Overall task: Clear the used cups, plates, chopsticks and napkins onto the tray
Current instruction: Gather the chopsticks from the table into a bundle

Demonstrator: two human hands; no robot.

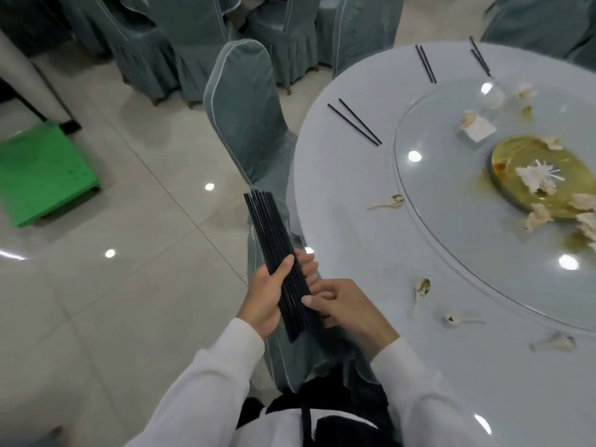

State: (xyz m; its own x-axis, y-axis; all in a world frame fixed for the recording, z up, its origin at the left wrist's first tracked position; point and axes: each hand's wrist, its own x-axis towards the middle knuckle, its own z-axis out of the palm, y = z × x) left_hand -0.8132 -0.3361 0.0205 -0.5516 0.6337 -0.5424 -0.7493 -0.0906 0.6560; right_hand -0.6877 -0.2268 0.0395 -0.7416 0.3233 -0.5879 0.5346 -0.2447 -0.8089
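Your left hand [267, 300] is wrapped around a bundle of black chopsticks [274, 253], thumb on top; your right hand [342, 304] pinches the bundle's near end, fingers curled. The bundle is off the table, over a grey-covered chair [245, 101], long axis running away from you and tilted left. To the right, the round pale table [338, 195] has three loose chopstick pairs [354, 121], spoons, a glass turntable [451, 237] and crumpled napkins. Glossy tiled floor [129, 253]; green crate [45, 172] blurred. No tray seen.
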